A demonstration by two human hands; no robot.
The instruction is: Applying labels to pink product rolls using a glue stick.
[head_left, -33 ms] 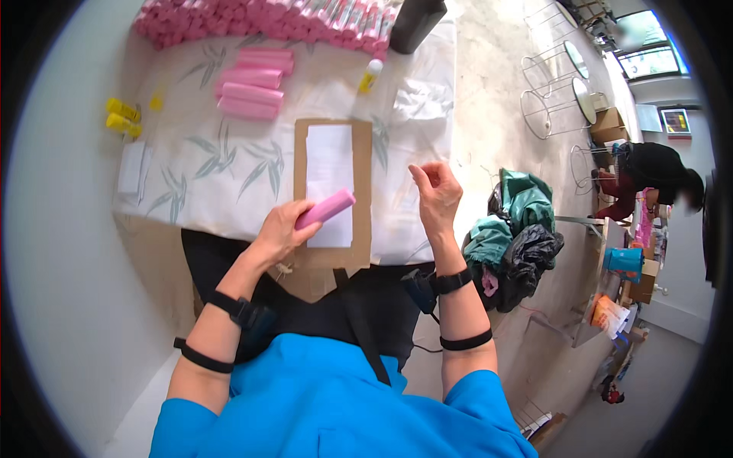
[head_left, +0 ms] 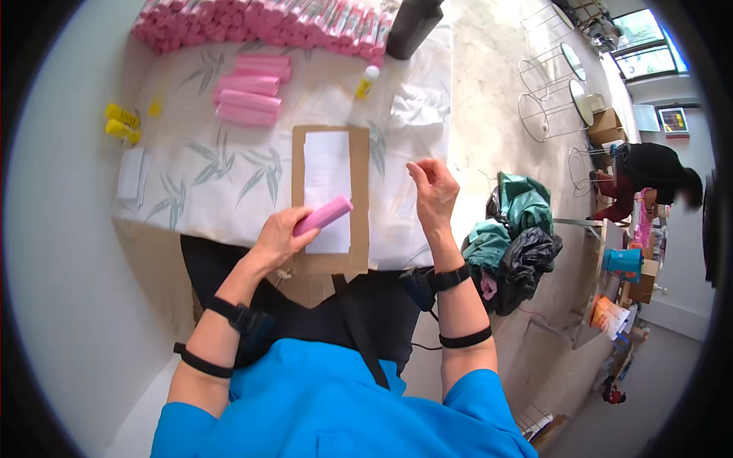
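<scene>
"Where is the left hand?"
"Near the front edge of the bench, which has a pale, leaf-patterned cover. Its grip is curled around the lower end of a smooth pink roll."
"And where is that roll?"
"Over the lower part of some white paper, slanting up toward the right. The paper lies on a cardboard sheet. I cannot tell whether the roll touches it."
"The right hand?"
"Raised to the right of the cardboard, apart from the roll. Its grip is drawn in, thumb close to the curled fingers; I cannot tell whether they pinch anything."
"What lies around them?"
"Beyond the paper, to the left, a few more pink rolls. Along the far edge, a large pink pile. Between that pile and the right hand, a yellow tube with a white cap and a crumpled white sheet."
</scene>
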